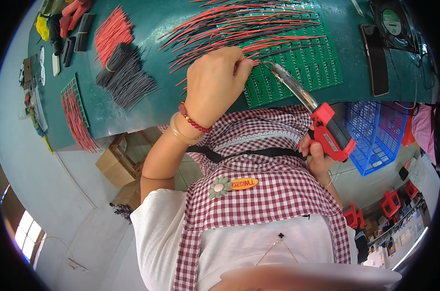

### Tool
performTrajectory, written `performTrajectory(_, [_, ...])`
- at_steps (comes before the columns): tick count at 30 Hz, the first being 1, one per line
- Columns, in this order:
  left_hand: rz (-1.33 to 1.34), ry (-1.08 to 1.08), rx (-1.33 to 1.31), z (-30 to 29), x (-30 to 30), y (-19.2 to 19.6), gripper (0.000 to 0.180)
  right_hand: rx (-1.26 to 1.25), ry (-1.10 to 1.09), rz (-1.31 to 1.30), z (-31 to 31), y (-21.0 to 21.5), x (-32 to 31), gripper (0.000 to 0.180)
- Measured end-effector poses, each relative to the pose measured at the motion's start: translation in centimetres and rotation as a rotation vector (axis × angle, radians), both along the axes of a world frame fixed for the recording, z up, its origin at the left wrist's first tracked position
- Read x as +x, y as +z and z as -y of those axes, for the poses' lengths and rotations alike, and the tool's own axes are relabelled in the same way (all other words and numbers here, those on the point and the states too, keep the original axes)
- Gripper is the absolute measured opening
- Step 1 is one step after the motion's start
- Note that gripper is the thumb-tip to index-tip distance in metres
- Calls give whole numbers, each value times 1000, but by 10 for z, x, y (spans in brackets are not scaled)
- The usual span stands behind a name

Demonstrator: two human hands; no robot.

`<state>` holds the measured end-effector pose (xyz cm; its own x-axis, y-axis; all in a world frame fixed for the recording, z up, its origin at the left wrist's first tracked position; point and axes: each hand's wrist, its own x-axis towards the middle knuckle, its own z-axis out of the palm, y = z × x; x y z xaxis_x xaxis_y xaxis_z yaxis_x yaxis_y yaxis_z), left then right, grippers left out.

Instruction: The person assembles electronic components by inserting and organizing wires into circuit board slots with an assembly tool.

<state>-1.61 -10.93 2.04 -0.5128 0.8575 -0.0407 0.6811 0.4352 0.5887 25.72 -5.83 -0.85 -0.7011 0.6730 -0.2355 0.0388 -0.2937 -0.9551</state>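
Left hand (215, 85): fingers pinched on a red wire (259, 48) above the green circuit board (297, 72).
Right hand (317, 155): fist clenched around the red soldering gun (329, 131).

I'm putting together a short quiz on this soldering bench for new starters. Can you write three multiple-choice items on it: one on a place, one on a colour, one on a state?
1. Where does the green circuit board panel lie?
A. On the green table top
B. In the blue basket
C. On the floor

2. What colour is the handle of the soldering gun?
A. Yellow
B. Red
C. White

3. How does the left hand stand?
A. Flat and open on the table
B. Hanging away from the table
C. Fingers pinched on a red wire at the gun's tip

Answers:
1 A, the panel rests on the table under the wires.
2 B, the grip in the right hand is red.
3 C, the fingertips close on a red wire by the metal tip.
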Motion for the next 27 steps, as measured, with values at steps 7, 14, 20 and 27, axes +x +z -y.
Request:
performTrajectory(7, [-23, 8, 23, -1, 1, -3, 20, -18, -33, 4, 2, 5, -7, 28])
performTrajectory(14, [-66, 19, 56, -1, 2, -7, 20, 10, 56, 73, 0, -1, -1, 44])
performTrajectory(20, [-52, 9, 43, 0, 1, -8, 19, 34, -24, 16, 2, 5, -6, 46])
performTrajectory(27, [-55, 8, 30, -1, 0, -7, 19, 11, -20, 28, 3, 2, -4, 44])
